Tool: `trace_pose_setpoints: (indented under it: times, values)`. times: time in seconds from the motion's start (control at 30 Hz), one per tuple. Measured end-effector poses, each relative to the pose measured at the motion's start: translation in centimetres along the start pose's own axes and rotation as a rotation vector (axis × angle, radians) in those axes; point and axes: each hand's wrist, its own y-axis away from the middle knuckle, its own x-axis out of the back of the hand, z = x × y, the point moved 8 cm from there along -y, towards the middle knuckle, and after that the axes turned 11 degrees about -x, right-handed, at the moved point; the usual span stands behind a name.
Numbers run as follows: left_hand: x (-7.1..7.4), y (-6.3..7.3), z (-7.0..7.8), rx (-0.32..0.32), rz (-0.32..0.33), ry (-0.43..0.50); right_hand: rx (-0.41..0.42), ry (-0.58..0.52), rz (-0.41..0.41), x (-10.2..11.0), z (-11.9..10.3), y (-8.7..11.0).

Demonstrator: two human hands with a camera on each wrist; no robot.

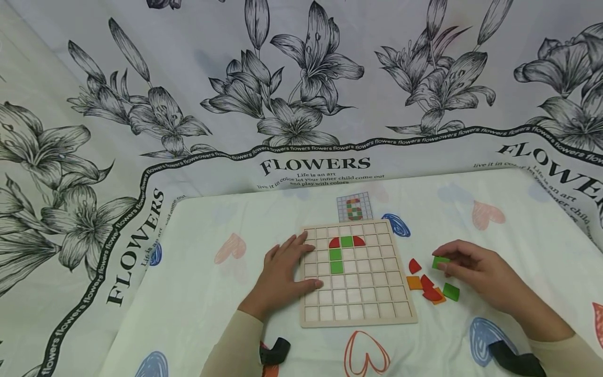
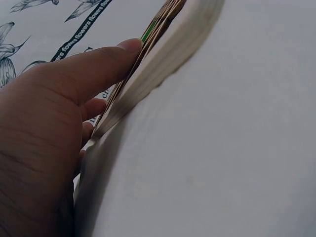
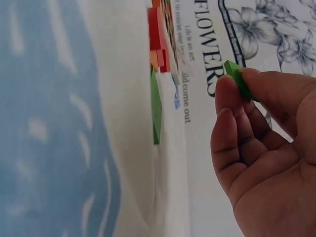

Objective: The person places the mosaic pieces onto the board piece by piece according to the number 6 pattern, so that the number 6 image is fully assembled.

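Observation:
My left hand [image 1: 284,272] rests on the left edge of a wooden grid board [image 1: 372,312], fingers spread and thumb lying over the rim. In the left wrist view the thumb [image 2: 106,61] presses the board's edge. On the board, a green square [image 1: 346,241] sits between two red quarter-round pieces, with two green squares [image 1: 336,261] below at the left. Right of the board, my right hand [image 1: 485,275] pinches a green square tile [image 3: 236,79] between thumb and fingertips, raised above the cloth. Beneath it lies another green tile [image 1: 450,291].
Beside the board's right edge lie loose red quarter-round pieces [image 1: 414,266] and orange squares [image 1: 414,283], some overlapping. A printed pattern card [image 1: 354,206] lies behind the board. The patterned cloth [image 1: 198,293] covers the surface; black straps [image 1: 275,352] show at both wrists.

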Motion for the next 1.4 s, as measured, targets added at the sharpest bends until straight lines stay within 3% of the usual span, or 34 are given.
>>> trace_pose_setpoints:
  times: [0.4,0.77,1.13,1.4]
  values:
    - [-0.2,0.1,0.0,-0.003,-0.005,0.000,0.088,-0.057,-0.055,-1.7,-2.3,-0.4]
    - [-0.1,0.1,-0.1,-0.010,-0.006,-0.008,0.104,-0.039,-0.065,-3.3,-4.3,-1.0]
    - [0.0,0.1,-0.1,-0.004,-0.005,-0.002,0.069,-0.031,-0.074,-4.8,-5.6,-1.9]
    - [0.1,0.1,0.1,-0.019,0.003,0.000,0.102,-0.013,-0.071,-5.6,-6.8,-2.3]
